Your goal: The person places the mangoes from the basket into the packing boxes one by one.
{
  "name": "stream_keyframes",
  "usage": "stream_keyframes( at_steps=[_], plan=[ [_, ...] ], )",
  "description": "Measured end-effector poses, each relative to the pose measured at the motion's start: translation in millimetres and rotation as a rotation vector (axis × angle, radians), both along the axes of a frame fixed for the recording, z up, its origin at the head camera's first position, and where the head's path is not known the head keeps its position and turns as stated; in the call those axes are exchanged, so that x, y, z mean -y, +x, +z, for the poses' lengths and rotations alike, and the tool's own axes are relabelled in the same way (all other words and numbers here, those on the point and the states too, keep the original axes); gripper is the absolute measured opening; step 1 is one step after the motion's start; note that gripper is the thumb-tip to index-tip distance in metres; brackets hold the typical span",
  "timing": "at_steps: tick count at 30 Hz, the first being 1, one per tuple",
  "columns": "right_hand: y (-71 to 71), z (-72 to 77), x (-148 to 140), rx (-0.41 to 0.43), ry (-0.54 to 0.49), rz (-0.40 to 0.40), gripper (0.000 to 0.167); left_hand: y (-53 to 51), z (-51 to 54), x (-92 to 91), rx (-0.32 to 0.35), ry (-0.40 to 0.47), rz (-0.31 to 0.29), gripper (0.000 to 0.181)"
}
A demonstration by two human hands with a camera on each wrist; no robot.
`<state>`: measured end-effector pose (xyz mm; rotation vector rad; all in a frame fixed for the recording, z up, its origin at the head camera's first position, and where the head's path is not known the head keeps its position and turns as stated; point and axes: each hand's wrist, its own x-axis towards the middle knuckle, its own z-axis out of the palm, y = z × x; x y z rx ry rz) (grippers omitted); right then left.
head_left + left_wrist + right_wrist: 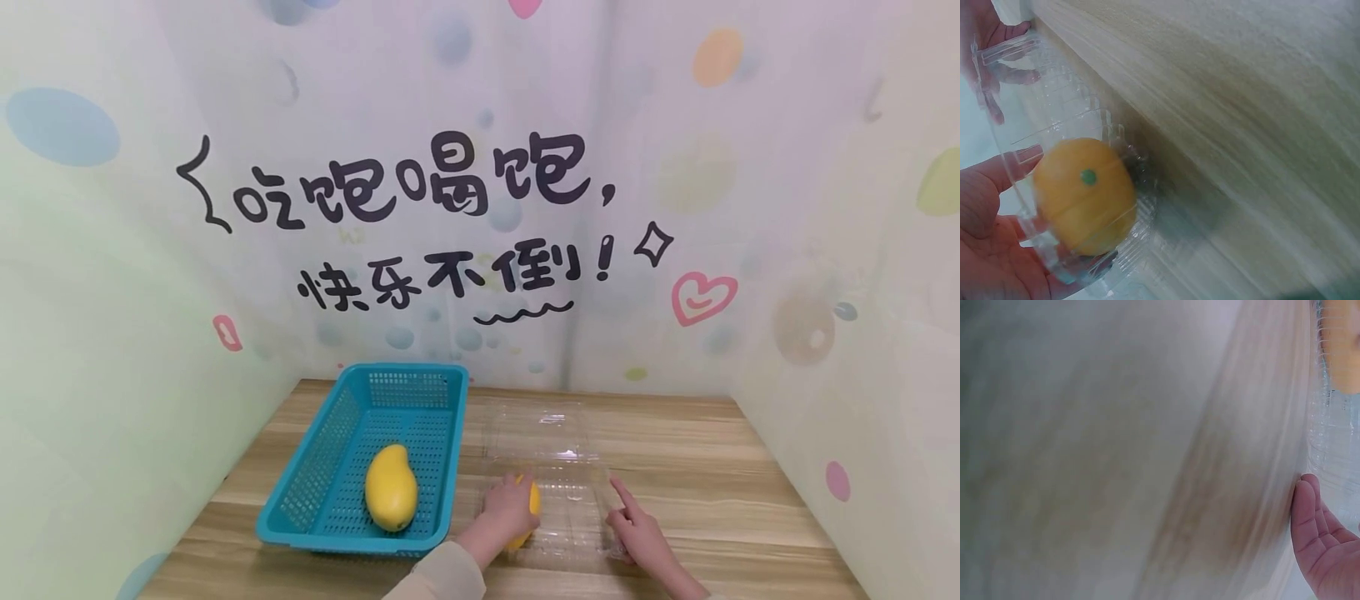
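Observation:
An orange fruit with a green stem spot, looking like an orange [1085, 194], is in the near half of a clear plastic clamshell box [562, 500]. My left hand [508, 510] holds the fruit from above, fingers bent round it. Through the box wall, the left wrist view shows part of this hand. At the box's right side is my right hand [637, 529], its index finger extended. In the right wrist view, nearly straight fingers [1310, 512] touch the box's side; the thumb is mostly hidden there.
A blue-green perforated basket [300, 467] stands left of the box with a yellow mango [392, 487] in it. The box's raised lid [534, 429] extends toward the back of the wooden table [697, 467]. Printed curtains [480, 358] border the table.

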<state>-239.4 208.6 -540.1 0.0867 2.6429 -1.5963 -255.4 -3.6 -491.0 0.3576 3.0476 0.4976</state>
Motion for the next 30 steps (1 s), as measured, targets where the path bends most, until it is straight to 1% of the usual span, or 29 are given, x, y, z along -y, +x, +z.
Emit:
stream_keyframes(
  at_steps=[4,7,9,11,14,16,17,20,23,25,28,30],
  plan=[
    [-0.3,-0.4,0,0.003,-0.001,-0.003,0.054,2.8,8.6,4.6,-0.012,0.041,-0.018,0.057],
    [-0.7,-1.4,0,0.005,-0.005,-0.002,0.054,4.6,22.2,10.3,0.012,0.097,-0.052,0.052],
    [-0.9,-2.1,0,0.002,-0.006,0.0,0.054,5.6,35.7,15.5,0.038,0.142,-0.08,0.049],
    [-0.9,-2.3,0,-0.001,-0.008,0.0,0.054,5.7,52.1,21.8,0.068,0.191,-0.111,0.047],
    [-1.0,-2.4,-1,-0.006,-0.01,-0.005,0.054,3.4,78.1,32.9,0.13,0.267,-0.124,0.048],
    [-0.7,-2.3,-2,-0.008,-0.005,-0.005,0.054,-0.3,92.3,41.1,0.166,0.305,-0.106,0.049],
    [-0.6,-2.1,-3,-0.007,-0.005,-0.008,0.055,-2.7,98.3,45.5,0.175,0.319,-0.086,0.049],
    [-1.3,-1.7,-3,0.001,-0.009,-0.008,0.056,-13.1,111.7,60.4,0.147,0.313,-0.027,0.047],
    [-2.2,-1.8,-3,0.006,-0.012,-0.016,0.056,-24.2,119.6,79.7,0.086,0.274,0.03,0.045],
    [-2.4,-2.4,-3,0.003,-0.007,-0.014,0.056,-30.4,124.4,93.9,0.059,0.255,0.059,0.045],
    [-1.7,-3.0,-3,-0.003,0.003,-0.009,0.055,-40.0,131.8,115.3,0.036,0.21,0.093,0.043],
    [-1.0,-3.1,-2,-0.01,0.01,-0.004,0.055,-46.9,135.9,128.5,0.039,0.181,0.12,0.043]
  ],
)
